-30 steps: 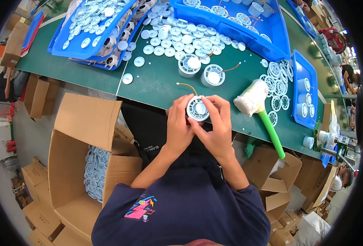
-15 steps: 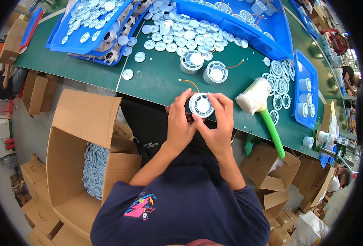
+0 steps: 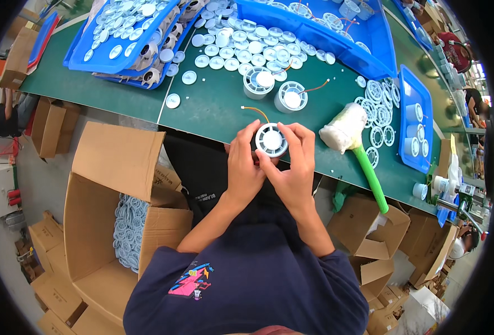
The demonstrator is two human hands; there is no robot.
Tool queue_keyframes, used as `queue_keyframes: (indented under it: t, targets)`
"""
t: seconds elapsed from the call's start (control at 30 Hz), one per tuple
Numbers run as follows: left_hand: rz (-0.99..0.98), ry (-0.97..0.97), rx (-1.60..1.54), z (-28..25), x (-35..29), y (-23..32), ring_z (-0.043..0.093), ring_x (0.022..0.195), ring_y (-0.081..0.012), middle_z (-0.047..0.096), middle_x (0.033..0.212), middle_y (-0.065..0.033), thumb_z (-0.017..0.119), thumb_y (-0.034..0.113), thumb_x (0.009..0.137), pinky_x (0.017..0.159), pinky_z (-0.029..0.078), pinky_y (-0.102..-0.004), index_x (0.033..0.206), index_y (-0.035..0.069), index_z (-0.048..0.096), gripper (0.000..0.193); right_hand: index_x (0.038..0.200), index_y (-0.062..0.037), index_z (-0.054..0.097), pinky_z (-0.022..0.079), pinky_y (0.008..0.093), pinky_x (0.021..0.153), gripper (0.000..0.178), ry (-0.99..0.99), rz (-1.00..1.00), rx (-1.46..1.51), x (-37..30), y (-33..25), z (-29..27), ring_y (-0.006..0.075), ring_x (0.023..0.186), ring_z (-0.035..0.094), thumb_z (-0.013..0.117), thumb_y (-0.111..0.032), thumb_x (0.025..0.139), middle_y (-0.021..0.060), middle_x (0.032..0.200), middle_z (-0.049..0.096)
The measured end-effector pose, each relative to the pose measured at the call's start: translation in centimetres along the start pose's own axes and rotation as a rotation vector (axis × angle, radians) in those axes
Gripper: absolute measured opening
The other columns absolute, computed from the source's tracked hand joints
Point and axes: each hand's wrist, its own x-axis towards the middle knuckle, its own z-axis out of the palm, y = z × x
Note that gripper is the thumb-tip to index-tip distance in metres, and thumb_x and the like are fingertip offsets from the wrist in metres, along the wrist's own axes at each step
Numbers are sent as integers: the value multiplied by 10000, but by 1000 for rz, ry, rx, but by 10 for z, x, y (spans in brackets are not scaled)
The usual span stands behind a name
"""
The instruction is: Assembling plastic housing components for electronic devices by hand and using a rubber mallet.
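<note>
Both hands grip one small round white fan part (image 3: 271, 139) with a thin orange wire, at the near edge of the green table (image 3: 213, 111). My left hand (image 3: 243, 165) wraps its left side. My right hand (image 3: 293, 167) covers its right side, thumb on the rim. Two similar white fan parts (image 3: 258, 82) (image 3: 290, 97) stand on the table just beyond. A mallet (image 3: 354, 139) with a white wrapped head and green handle lies to the right.
Several white round caps (image 3: 241, 50) lie scattered ahead, with blue trays (image 3: 118, 39) (image 3: 336, 33) of parts behind. White rings (image 3: 378, 106) and a small blue tray (image 3: 414, 120) sit at the right. An open cardboard box (image 3: 113, 212) holding white rings stands at my lower left.
The fan part in my two hands has stayed at the table's edge; my fingers have shifted slightly around its rim.
</note>
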Motion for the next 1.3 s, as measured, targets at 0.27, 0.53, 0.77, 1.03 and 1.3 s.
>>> queue_keyframes:
  t: [0.27,0.53,0.77,1.03,1.3]
  targets:
    - [62,3,-43,5,0,12,621,1202,-405,620,1324,-225,893,199,804,991,500,-460,1452,1,488,789,1304,18,615,517,415,924,589,-42,100,-20,0,-10,-8,349,1113,599,838,-46,762,192,1247,565]
    - [73,-173,-183,32,9,38,609,1213,-435,583,1360,-253,820,167,882,1013,511,-469,1475,-28,455,723,1336,2,599,451,483,1016,466,95,161,-702,-24,58,-130,393,1195,556,714,-33,885,190,1289,585]
    - [86,-282,-242,44,15,41,564,1277,-439,546,1409,-260,783,172,915,1059,481,-475,1518,-25,414,733,1242,-8,627,472,462,934,380,3,114,-780,-16,89,-134,363,1101,577,760,-77,892,145,1150,637]
    - [127,-416,-236,37,22,38,545,1333,-398,528,1471,-231,761,147,930,1111,444,-439,1533,-6,403,718,1175,33,631,504,464,835,307,94,209,-575,-18,79,-145,402,968,622,753,-90,921,213,1075,645]
    - [130,-454,-241,36,24,40,550,1319,-417,526,1460,-256,735,132,937,1103,450,-444,1556,-31,357,743,1163,29,617,498,378,686,223,-91,356,-219,-10,25,-174,303,722,611,616,-163,1050,175,851,653]
